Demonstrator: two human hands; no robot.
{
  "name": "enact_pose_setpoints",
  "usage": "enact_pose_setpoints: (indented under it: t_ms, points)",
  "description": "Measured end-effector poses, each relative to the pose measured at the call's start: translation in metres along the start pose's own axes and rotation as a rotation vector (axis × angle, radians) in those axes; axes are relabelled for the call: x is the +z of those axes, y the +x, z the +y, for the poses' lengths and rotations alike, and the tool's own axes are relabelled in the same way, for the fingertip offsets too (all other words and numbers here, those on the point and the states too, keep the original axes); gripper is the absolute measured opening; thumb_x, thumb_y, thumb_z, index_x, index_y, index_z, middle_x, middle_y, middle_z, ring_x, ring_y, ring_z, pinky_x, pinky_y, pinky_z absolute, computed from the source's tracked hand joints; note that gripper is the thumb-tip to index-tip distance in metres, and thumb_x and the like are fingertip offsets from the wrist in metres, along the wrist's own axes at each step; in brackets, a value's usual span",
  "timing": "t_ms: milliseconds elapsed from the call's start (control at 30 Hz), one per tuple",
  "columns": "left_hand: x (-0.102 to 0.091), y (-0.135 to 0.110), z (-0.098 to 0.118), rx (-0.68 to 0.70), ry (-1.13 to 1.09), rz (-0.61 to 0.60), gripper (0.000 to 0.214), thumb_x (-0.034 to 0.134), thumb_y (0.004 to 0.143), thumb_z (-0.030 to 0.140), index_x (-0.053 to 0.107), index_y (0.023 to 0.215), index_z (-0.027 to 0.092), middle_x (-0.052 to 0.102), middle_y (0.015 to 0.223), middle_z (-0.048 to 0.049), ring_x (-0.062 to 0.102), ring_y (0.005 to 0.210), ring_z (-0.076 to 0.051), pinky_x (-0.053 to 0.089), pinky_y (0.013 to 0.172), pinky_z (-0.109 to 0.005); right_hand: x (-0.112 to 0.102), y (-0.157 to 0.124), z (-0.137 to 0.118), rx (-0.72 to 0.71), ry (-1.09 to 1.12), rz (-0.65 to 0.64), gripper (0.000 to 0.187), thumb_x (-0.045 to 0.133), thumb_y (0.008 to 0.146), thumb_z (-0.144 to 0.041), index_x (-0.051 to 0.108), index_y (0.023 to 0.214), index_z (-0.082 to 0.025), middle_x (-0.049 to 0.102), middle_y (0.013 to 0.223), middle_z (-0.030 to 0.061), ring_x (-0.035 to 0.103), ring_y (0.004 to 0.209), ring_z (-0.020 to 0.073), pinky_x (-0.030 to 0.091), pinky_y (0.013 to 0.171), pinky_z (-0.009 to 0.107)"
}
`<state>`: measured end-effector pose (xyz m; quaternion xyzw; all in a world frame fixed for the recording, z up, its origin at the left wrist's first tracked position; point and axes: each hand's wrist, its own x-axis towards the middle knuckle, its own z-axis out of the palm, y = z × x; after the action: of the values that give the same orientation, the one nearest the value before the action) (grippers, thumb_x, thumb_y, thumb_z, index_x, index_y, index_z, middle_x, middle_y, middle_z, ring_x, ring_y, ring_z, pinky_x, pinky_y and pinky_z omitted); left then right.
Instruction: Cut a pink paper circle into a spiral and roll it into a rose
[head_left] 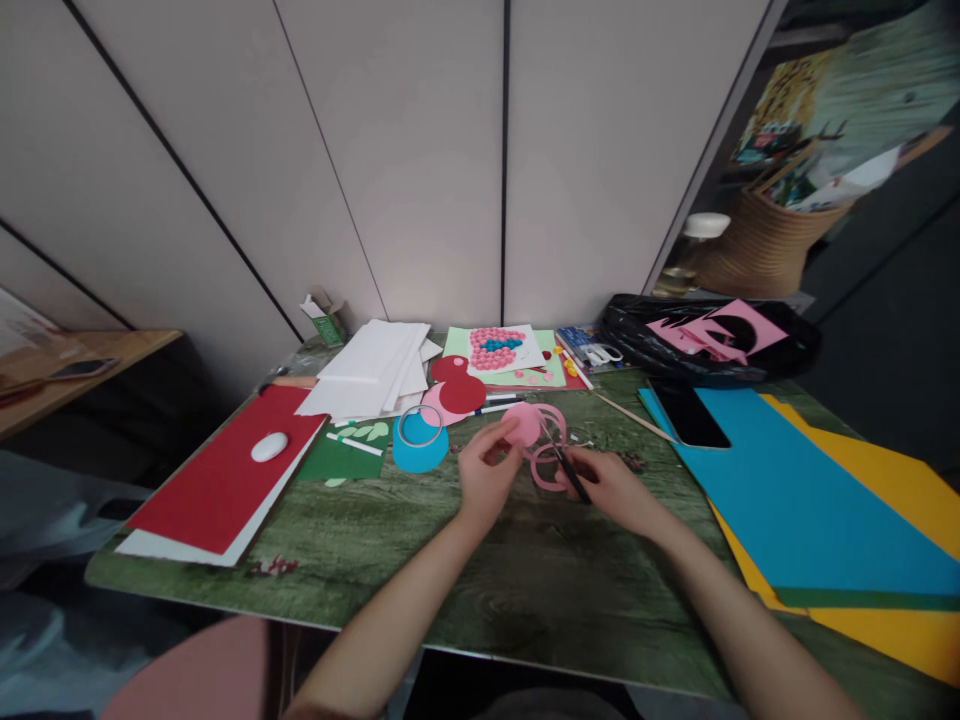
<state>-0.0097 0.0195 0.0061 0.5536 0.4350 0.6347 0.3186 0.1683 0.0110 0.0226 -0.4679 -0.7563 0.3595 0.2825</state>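
Between the fingers of my left hand (486, 470) is a pink paper circle (523, 425), raised above the green tabletop. My right hand (604, 485) is closed on a pair of scissors (570, 470) with dark handles, its blades reaching up to the circle's right edge. Curled pink paper strips (546, 480) hang or lie around the blades; which of them still join the circle I cannot tell. Left of my left hand, a ring (401, 428) rests on blue paper (420, 458). Red paper circles (462, 392) lie just beyond it.
At left are red sheets (225, 480) bearing a white oval object (269, 447), and stacked white paper (367, 365). Blue sheets (810, 500) with a phone (688, 412) lie at right. A black bag (630, 325) holds pink scraps. A pink-and-blue craft picture (499, 348) lies near the wall.
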Motion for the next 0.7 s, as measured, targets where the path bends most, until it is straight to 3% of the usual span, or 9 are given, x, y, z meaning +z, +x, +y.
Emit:
enact_pose_setpoints:
  t_ms: [233,500,700]
  points:
    - [0.0005,-0.0009,0.0012,-0.022,-0.005,-0.039,0.028,0.062,0.068,0.015,0.067,0.096,0.018,0.064,0.1,-0.0096,0.059,0.09,-0.018,0.049,0.075,-0.028,0.0006,0.0006,0.0059,-0.011,-0.004,0.014,0.018,0.048,0.081,-0.032,0.058,0.08,-0.017,0.058,0.067,0.0005,0.048,0.059,0.0136,0.036,0.053,0.022]
    - [0.0,0.0001,0.0017,0.015,-0.01,0.011,0.016,0.061,0.071,0.02,0.069,0.085,0.017,0.066,0.087,-0.0078,0.06,0.083,-0.016,0.049,0.074,-0.029,-0.0032,0.0007,0.0024,-0.023,-0.031,0.0,0.016,0.045,0.081,-0.028,0.056,0.079,-0.017,0.057,0.065,0.0004,0.048,0.058,0.0139,0.035,0.054,0.023]
    - [-0.0002,0.0003,0.0012,0.0,0.004,0.054,0.021,0.061,0.071,0.02,0.068,0.09,0.018,0.066,0.093,-0.0082,0.06,0.084,-0.016,0.049,0.073,-0.028,-0.0048,0.0,-0.0001,-0.024,-0.035,-0.011,0.016,0.045,0.081,-0.028,0.055,0.076,-0.018,0.058,0.067,0.0006,0.048,0.06,0.0143,0.034,0.054,0.023]
